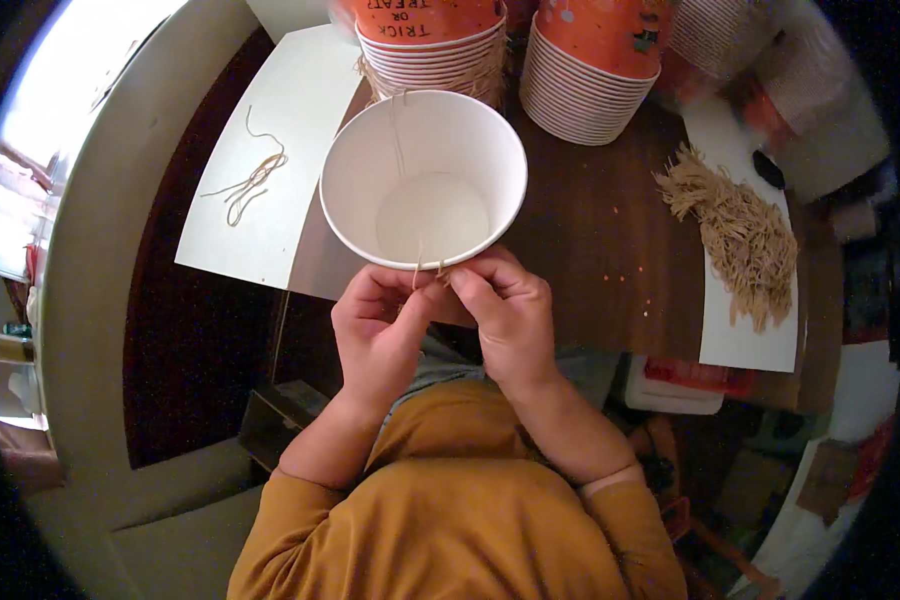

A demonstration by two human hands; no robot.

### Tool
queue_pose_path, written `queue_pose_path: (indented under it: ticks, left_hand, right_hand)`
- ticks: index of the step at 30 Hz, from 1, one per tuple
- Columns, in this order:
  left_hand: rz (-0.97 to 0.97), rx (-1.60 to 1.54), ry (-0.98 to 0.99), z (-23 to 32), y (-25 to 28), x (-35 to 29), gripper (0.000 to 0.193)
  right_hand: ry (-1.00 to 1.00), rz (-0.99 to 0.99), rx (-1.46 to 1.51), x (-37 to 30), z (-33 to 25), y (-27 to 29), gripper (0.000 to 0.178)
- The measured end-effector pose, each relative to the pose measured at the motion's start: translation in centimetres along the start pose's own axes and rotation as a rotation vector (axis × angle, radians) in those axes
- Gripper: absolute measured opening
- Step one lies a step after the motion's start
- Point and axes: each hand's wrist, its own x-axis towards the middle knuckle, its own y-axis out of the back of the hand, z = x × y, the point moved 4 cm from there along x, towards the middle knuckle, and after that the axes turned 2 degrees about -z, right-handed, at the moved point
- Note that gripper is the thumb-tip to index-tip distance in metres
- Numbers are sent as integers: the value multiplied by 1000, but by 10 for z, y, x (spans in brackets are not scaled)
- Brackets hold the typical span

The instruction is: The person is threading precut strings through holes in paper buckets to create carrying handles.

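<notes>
Left hand (372,320) and right hand (508,312) pinch string (416,274) at the white tub's (352,195) near rim.
Tying seems in hand, likely calling next for a firm pinch. The tub sits just beyond the fingers; a string pile (746,245) lies well right.

This person (460,480) near me is wearing a creased mustard-brown top (420,540) with elbow-covering sleeves (295,515) and greyish-blue trousers (450,368).
</notes>
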Motion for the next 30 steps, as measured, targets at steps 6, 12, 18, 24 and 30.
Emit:
queue_pose_path:
  ticks: [6,12,18,24,30]
  left_hand:
    - [72,70,-113,-4,2,-5,8]
    - [85,350,-327,-6,6,-5,12]
    - [84,629,-577,10,2,-4,19]
    - [64,720,-593,21,-1,-4,18]
    - [40,761,-552,26,0,-3,17]
  right_hand:
    - [6,17,33,-1,1,-4,13]
    - [79,-4,-103,-7,-2,-4,10]
    - [199,39,-296,-7,-11,-7,8]
    - [315,30,-379,-6,-17,-8,8]
    - [409,-50,-439,-4,-25,-9,7]
